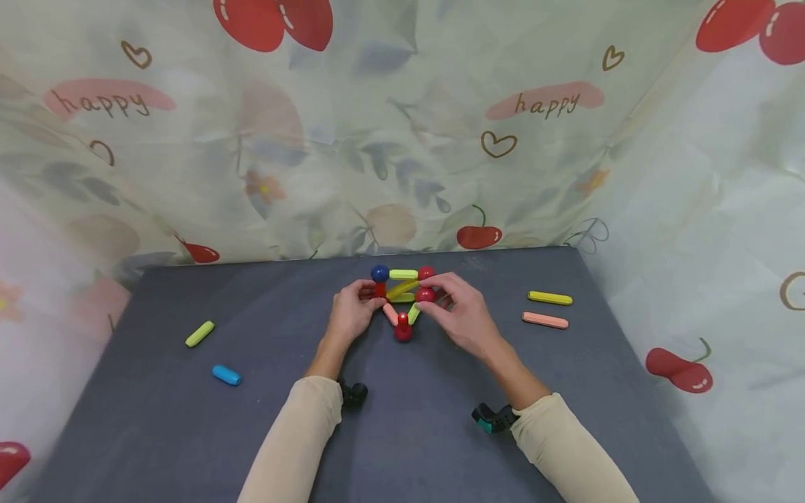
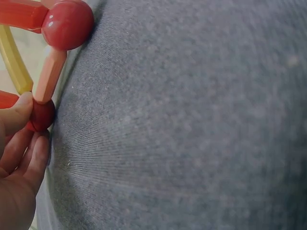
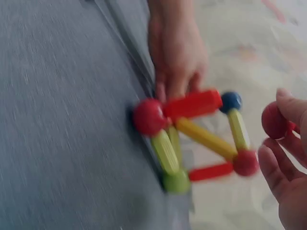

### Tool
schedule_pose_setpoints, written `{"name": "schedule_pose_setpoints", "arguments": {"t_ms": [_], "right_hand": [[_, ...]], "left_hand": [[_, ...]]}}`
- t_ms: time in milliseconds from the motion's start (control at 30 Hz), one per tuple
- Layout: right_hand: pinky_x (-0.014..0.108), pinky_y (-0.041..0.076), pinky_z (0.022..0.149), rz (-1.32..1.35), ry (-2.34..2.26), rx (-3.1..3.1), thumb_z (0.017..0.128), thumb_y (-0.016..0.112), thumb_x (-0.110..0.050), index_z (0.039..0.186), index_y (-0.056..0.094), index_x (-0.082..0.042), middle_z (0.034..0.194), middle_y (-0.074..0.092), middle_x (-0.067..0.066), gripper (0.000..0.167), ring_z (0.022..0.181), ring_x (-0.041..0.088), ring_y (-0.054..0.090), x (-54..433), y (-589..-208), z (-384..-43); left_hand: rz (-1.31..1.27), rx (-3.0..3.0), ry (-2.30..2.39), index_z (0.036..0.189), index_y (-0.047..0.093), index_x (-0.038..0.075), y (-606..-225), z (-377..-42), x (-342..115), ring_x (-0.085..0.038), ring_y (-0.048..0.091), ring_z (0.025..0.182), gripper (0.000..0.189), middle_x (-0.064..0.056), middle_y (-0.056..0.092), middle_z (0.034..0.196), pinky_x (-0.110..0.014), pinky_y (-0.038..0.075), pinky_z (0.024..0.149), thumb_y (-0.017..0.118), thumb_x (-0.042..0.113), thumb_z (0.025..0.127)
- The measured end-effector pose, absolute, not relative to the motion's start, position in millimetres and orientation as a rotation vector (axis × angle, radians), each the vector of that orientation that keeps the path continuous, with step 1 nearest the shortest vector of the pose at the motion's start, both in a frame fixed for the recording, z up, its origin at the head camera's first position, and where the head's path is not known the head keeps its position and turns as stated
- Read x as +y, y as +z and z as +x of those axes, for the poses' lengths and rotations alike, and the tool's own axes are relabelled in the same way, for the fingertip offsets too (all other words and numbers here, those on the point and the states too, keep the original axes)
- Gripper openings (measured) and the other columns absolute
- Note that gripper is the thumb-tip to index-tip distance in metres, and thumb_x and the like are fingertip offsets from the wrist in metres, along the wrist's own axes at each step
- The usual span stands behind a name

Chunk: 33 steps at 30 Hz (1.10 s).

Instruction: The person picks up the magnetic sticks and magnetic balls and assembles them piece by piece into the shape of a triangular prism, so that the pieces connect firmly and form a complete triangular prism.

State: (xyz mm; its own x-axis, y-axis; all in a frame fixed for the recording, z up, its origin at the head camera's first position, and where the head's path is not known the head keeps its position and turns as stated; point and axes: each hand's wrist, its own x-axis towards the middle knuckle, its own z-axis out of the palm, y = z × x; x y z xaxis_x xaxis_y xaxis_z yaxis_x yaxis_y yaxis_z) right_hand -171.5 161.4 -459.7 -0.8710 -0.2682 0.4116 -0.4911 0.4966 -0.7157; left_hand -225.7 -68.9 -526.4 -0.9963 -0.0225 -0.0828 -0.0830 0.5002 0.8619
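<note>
A frame of coloured rods and balls stands near the back of the table. At its base corner, my left hand (image 1: 352,311) pinches a dark red ball (image 2: 44,115) between thumb and fingers. A pink rod (image 2: 51,76) runs from that ball to another red ball (image 2: 68,25). The blue ball (image 3: 231,102) and a red ball (image 3: 245,163) are top corners, joined by a lime rod (image 3: 238,129). A yellow rod (image 3: 206,139) slants across the frame; a green ball (image 3: 176,182) sits low. My right hand (image 1: 464,314) grips a separate red ball (image 3: 275,120) beside the frame.
On the left of the dark grey table (image 1: 415,433) lie a lime rod (image 1: 200,334) and a short blue rod (image 1: 226,375). A yellow rod (image 1: 550,298) and a pink rod (image 1: 545,321) lie on the right. Behind the table hangs a printed cloth (image 1: 352,181).
</note>
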Motion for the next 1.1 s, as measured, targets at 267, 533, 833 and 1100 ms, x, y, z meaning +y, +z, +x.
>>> {"name": "schedule_pose_setpoints", "arguments": {"t_ms": [267, 533, 833, 1100], "right_hand": [[0.023, 0.057, 0.078, 0.725, 1.319, -2.599, 0.086, 0.083, -0.015, 0.121, 0.069, -0.012, 0.119, 0.068, -0.001, 0.038, 0.096, 0.011, 0.063, 134, -471, -167], [0.034, 0.059, 0.079, 0.644, 1.342, -2.655, 0.084, 0.085, -0.022, 0.125, 0.065, -0.012, 0.123, 0.063, 0.003, 0.046, 0.095, 0.025, 0.066, 131, -480, -165], [0.027, 0.048, 0.072, 0.195, 1.240, -2.949, 0.083, 0.085, -0.040, 0.112, 0.056, -0.011, 0.100, 0.058, 0.006, 0.051, 0.080, 0.014, 0.053, 118, -520, -159], [0.040, 0.054, 0.081, 0.193, 1.009, -2.994, 0.084, 0.085, -0.032, 0.108, 0.067, -0.008, 0.096, 0.067, 0.008, 0.038, 0.086, 0.023, 0.060, 138, -521, -172]], "left_hand": [[-0.048, 2.692, 1.550, 0.126, 0.068, 0.005, -530, -225, -68, -0.026, 0.074, 0.108, 0.040, -0.014, 0.074, 0.121, -0.041, 0.059, 0.096, 0.078, 0.021, 0.091], [-0.036, 2.705, 1.535, 0.126, 0.068, 0.006, -530, -226, -72, -0.026, 0.074, 0.109, 0.040, -0.014, 0.074, 0.121, -0.042, 0.058, 0.097, 0.078, 0.023, 0.091], [-0.063, 2.700, 1.530, 0.127, 0.067, 0.008, -529, -226, -74, -0.026, 0.074, 0.109, 0.042, -0.013, 0.074, 0.121, -0.043, 0.058, 0.098, 0.079, 0.026, 0.091], [-0.136, 2.754, 1.430, 0.119, 0.070, 0.010, -528, -212, -72, -0.023, 0.074, 0.104, 0.044, -0.009, 0.076, 0.114, -0.042, 0.059, 0.094, 0.084, 0.035, 0.085]]}}
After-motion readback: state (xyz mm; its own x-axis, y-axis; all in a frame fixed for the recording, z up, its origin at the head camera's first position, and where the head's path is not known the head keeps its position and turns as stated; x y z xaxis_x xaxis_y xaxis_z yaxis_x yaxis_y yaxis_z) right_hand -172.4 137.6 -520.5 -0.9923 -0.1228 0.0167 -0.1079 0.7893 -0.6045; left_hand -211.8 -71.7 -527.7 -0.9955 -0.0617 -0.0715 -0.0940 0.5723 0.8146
